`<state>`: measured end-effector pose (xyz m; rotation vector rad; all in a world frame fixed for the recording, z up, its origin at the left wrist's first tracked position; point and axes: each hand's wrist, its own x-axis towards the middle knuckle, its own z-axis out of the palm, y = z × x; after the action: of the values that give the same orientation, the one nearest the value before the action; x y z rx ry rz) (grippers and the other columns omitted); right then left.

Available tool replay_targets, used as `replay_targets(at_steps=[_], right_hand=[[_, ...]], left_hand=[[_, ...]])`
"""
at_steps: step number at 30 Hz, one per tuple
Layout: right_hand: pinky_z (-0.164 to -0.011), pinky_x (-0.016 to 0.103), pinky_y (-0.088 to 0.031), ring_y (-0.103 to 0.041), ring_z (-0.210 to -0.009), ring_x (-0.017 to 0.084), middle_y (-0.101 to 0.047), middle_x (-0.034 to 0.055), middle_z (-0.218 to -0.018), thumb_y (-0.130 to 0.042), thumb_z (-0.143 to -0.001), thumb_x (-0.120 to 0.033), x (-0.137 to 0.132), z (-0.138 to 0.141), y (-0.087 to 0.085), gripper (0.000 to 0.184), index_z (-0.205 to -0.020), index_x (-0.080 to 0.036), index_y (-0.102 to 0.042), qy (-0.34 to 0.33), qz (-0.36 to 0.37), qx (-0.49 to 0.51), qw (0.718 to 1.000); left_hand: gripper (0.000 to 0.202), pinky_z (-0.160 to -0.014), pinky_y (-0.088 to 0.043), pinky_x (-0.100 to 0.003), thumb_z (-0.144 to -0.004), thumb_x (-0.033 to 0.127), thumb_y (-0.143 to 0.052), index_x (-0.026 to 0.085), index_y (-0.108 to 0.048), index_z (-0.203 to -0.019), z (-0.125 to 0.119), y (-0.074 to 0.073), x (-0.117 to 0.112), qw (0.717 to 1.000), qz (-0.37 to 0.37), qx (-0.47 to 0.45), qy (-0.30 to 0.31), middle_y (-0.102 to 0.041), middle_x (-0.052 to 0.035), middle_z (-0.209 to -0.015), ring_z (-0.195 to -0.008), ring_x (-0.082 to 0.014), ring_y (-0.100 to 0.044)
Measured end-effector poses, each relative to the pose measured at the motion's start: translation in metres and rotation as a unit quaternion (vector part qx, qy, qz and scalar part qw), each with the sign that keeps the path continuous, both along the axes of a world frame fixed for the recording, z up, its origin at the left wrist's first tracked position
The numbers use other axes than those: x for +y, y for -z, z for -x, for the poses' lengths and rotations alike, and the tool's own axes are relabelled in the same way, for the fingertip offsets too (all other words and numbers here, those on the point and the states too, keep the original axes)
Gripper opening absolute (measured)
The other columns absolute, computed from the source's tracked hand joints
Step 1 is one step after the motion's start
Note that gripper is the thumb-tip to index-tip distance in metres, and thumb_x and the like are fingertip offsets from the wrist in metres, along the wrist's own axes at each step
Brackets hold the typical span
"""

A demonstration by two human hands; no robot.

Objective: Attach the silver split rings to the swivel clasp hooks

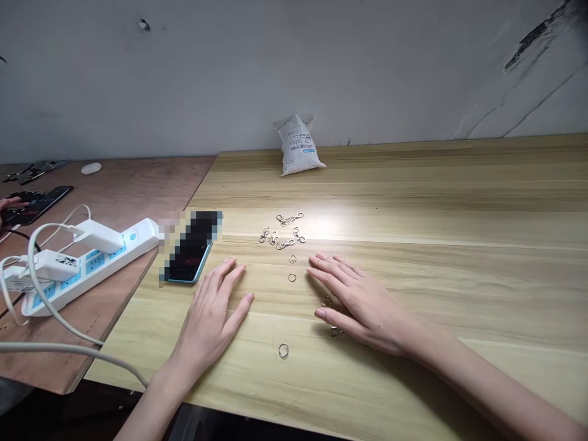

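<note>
My left hand (212,312) lies flat on the light wooden table, fingers apart and holding nothing. Across from it my right hand (362,300) rests palm down, its fingers spread. Partly under the right hand are a metal ring (327,301) and a small metal piece (335,331), mostly covered. Two split rings, one (293,259) farther and one (292,277) nearer, lie between the hands. Another split ring (283,351) sits closer to me. Beyond them is a group of silvery swivel clasps (285,244), with a clasp and chain (289,219) behind.
A phone (186,266), partly pixelated, lies left of my left hand. A white plastic packet (299,147) stands near the wall. On the brown table at left are a power strip (138,237) with chargers and cables, another phone (55,197) and another person's hand (11,203).
</note>
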<state>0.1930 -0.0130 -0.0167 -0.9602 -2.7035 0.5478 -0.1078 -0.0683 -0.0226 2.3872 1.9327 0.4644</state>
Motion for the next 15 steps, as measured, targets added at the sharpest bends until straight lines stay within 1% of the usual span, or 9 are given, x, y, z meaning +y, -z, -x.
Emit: replay_targets(at_steps=[4, 6, 8, 12, 15], right_hand=[[-0.119, 0.048, -0.024, -0.022, -0.146, 0.025, -0.026, 0.0138, -0.157, -0.037, -0.097, -0.054, -0.011, -0.003, -0.002, 0.063, -0.146, -0.014, -0.037, -0.014, -0.006, -0.009, 1.0], [-0.119, 0.049, -0.024, -0.02, -0.146, 0.026, -0.025, 0.0146, -0.157, -0.038, -0.096, -0.055, -0.017, -0.004, -0.002, 0.065, -0.147, -0.013, -0.036, -0.015, -0.006, -0.008, 1.0], [-0.119, 0.05, -0.025, -0.02, -0.146, 0.027, -0.024, 0.0156, -0.157, -0.04, -0.095, -0.056, -0.021, -0.005, -0.001, 0.067, -0.147, -0.013, -0.035, -0.016, -0.009, -0.006, 1.0], [-0.118, 0.053, -0.026, -0.021, -0.146, 0.029, -0.025, 0.0166, -0.156, -0.043, -0.095, -0.054, -0.025, -0.008, 0.0, 0.067, -0.147, -0.013, -0.036, -0.018, -0.02, 0.002, 1.0], [-0.117, 0.052, -0.027, -0.019, -0.146, 0.029, -0.021, 0.014, -0.158, -0.046, -0.093, -0.054, -0.024, -0.012, 0.001, 0.067, -0.147, -0.015, -0.036, -0.01, -0.014, 0.018, 1.0]], left_hand=[[0.05, -0.11, -0.038, -0.05, -0.094, 0.034, -0.048, 0.025, -0.035, -0.142, -0.023, 0.005, 0.023, 0.999, 0.016, -0.004, 0.032, -0.038, -0.0103, -0.149, -0.136, -0.0291, -0.039], [0.059, -0.112, -0.035, -0.051, -0.093, 0.038, -0.051, 0.024, -0.029, -0.146, -0.034, 0.006, 0.038, 0.999, 0.021, -0.01, 0.044, -0.032, -0.0124, -0.153, -0.14, -0.0303, -0.033], [0.064, -0.114, -0.032, -0.051, -0.093, 0.042, -0.051, 0.023, -0.024, -0.148, -0.043, 0.006, 0.054, 0.999, 0.016, -0.018, 0.041, -0.027, -0.0142, -0.155, -0.143, -0.0301, -0.028], [0.062, -0.114, -0.03, -0.053, -0.093, 0.045, -0.049, 0.022, -0.028, -0.146, -0.055, 0.007, 0.078, 0.999, 0.014, -0.034, 0.028, -0.026, -0.0149, -0.155, -0.144, -0.0308, -0.026], [0.064, -0.114, -0.03, -0.053, -0.091, 0.045, -0.051, 0.021, -0.028, -0.145, -0.055, 0.006, 0.081, 0.999, -0.003, -0.05, 0.019, -0.028, -0.0156, -0.154, -0.143, -0.0314, -0.027]])
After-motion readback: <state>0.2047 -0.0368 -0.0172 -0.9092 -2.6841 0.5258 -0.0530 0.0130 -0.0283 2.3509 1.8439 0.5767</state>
